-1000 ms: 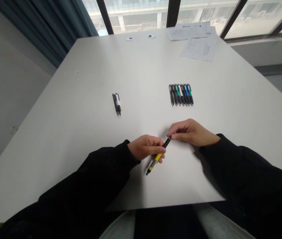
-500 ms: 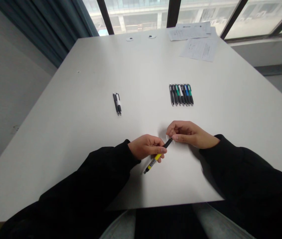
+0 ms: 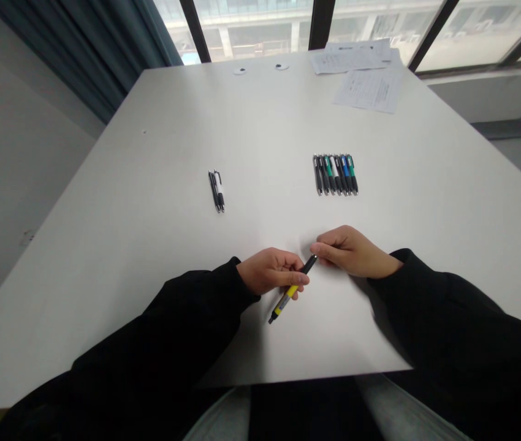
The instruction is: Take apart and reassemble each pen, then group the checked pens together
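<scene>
A yellow and black pen [image 3: 283,301] slants above the near part of the table, its black grip end pointing up and right. My left hand [image 3: 273,271] is closed around the middle of the pen, thumb on top. At the silver tip end, my right hand [image 3: 350,251] pinches with thumb and curled fingers. The exact contact there is partly hidden by the fingers. Farther out on the left lie two pens [image 3: 217,191] side by side, one black and one white and black. A row of several pens [image 3: 334,175], black, green, white and blue, lies beyond my right hand.
The white table [image 3: 159,233] stretches to a window at the back. Printed papers [image 3: 368,89] lie at its far right corner. Two small white oval pieces with dark spots [image 3: 240,71] sit along the far edge. A blue curtain [image 3: 117,49] hangs at the left.
My right thumb has shifted left over the pen's tip, and the right fingers have curled in more. The pen has moved very slightly; my left hand keeps its hold.
</scene>
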{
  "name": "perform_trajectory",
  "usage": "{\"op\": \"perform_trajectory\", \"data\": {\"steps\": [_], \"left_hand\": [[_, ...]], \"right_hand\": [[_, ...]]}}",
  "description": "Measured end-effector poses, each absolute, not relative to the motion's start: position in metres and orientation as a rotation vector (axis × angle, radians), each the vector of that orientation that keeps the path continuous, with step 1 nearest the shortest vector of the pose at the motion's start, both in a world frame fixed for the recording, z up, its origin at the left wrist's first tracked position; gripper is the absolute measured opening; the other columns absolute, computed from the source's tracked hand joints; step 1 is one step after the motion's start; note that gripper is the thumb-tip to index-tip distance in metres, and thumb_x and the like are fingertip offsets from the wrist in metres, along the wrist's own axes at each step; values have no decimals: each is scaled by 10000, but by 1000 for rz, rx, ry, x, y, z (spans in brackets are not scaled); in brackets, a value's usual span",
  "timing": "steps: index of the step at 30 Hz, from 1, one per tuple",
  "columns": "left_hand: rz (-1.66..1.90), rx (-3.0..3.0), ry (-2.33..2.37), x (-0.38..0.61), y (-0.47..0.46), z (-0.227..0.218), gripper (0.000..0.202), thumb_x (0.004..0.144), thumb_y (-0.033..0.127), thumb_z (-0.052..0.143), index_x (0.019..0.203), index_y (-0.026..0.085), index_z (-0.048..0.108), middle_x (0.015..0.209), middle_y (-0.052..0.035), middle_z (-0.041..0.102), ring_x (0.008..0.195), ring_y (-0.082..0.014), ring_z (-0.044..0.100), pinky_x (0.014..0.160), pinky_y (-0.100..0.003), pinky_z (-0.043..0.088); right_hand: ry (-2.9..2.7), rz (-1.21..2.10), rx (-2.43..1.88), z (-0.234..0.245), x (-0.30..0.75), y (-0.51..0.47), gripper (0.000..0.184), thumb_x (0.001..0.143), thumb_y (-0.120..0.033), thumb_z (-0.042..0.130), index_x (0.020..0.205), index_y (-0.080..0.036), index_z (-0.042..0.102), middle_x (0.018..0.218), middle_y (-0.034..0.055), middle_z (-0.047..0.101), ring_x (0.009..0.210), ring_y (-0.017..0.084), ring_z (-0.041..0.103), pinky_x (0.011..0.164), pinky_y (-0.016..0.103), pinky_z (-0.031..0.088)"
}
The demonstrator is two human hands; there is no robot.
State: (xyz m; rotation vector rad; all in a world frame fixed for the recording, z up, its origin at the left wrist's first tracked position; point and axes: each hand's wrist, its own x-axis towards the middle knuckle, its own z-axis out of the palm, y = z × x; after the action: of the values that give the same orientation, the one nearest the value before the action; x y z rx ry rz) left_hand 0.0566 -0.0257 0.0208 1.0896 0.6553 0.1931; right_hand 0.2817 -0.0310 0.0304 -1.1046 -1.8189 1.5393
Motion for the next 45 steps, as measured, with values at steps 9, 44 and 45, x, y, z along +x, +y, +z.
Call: {"op": "perform_trajectory", "data": {"steps": [9, 44, 45], "left_hand": [[200, 1077, 654, 56, -26, 20, 424, 688, 479, 813, 741, 103, 624, 667, -42, 678, 555, -119, 648, 564, -224, 514], [648, 736, 662, 54, -13, 14, 356, 664, 331, 864, 871, 124, 661, 674, -12, 671, 573, -153, 677, 498, -226, 527], [601, 809, 674, 55, -15, 14, 356, 683, 348, 848, 884, 112, 671, 657, -19, 669, 547, -151, 669, 473, -222, 517]], "right_hand": [[-1769, 1594, -1079, 28, 282, -33, 418, 884, -477, 635, 644, -140, 572, 535, -38, 473, 493, 80, 385, 479, 227, 292], [-1239, 1523, -766, 30, 270, -38, 240, 939, -385, 601, 1086, -210, 673, 1141, 87, 690, 763, 129, 650, 668, 282, 558], [-1144, 1614, -757, 30, 271, -36, 301, 940, -459, 573, 1066, -201, 662, 1111, 87, 694, 719, 123, 642, 639, 274, 551]]}}
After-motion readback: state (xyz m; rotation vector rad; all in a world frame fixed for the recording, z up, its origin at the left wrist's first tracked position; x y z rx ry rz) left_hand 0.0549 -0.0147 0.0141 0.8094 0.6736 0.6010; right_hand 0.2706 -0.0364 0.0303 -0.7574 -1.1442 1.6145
